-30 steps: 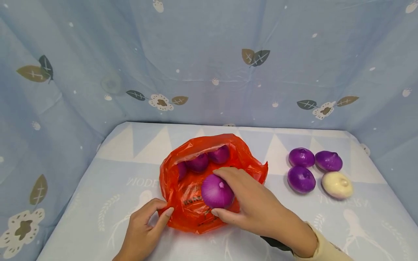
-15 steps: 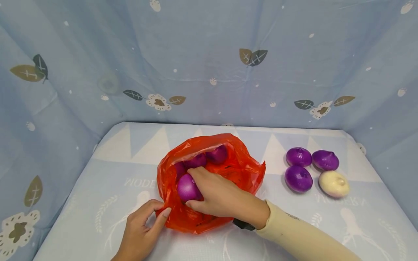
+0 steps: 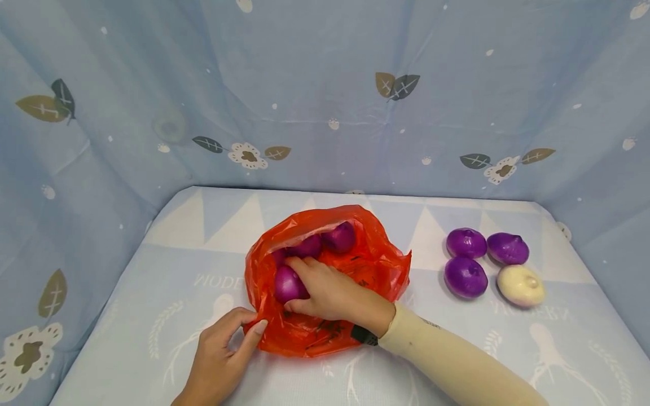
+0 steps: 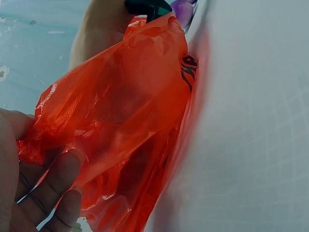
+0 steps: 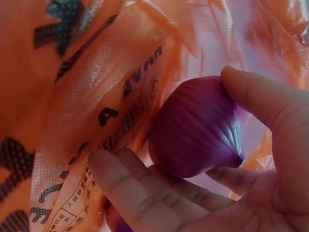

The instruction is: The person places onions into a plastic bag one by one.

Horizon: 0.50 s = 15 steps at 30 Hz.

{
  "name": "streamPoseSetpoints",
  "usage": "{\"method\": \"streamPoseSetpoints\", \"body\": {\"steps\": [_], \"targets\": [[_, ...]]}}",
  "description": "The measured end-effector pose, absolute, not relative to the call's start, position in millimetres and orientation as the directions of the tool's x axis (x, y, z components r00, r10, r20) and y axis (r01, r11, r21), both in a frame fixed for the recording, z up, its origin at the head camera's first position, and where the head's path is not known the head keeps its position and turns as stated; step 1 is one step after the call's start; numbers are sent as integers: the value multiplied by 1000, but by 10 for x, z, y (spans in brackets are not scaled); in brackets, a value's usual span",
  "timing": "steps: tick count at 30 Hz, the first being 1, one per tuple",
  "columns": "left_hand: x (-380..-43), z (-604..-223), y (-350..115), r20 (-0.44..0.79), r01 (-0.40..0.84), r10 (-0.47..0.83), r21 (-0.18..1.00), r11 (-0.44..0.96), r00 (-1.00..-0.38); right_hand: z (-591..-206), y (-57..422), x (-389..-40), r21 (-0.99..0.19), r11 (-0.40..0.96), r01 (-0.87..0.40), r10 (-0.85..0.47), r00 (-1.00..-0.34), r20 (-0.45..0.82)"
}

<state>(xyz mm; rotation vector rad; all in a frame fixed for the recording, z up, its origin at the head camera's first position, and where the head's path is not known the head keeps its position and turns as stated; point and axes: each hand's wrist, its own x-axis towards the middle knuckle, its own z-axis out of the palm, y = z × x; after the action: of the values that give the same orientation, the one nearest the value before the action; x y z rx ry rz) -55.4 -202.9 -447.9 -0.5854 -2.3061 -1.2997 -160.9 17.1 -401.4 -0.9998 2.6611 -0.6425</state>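
Observation:
A red plastic bag [image 3: 304, 220] lies with its mouth spread wide, black print on its inside. My left hand [image 3: 220, 352] pinches the bag's near left edge between thumb and fingers; the left wrist view shows the film [image 4: 116, 101] stretching away from it. Inside the bag, my right hand [image 3: 330, 290] holds a purple onion [image 3: 289, 283]. In the right wrist view its thumb lies on one side of that onion [image 5: 193, 128] and the fingers are bent along the other. Further back in the bag sit other purple onions [image 3: 339, 237], partly hidden by the film and the right hand.
Right of the bag, three purple onions [image 3: 465, 277] and one pale onion [image 3: 521, 286] form a close group on the cloth-covered table [image 3: 167, 270]. A blue patterned curtain [image 3: 325, 101] rises behind the table and along both sides.
My right hand has carried the purple onion leftward and down, deeper into the bag beside the other onions. My left hand keeps its pinch on the bag's edge.

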Motion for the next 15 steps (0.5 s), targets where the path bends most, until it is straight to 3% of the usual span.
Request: {"method": "streamPoseSetpoints", "body": {"steps": [15], "targets": [[-568, -4506, -2026, 582, 576, 150, 671, 466, -799, -4049, 116, -1586, -405, 727, -554, -630, -773, -73]]}}
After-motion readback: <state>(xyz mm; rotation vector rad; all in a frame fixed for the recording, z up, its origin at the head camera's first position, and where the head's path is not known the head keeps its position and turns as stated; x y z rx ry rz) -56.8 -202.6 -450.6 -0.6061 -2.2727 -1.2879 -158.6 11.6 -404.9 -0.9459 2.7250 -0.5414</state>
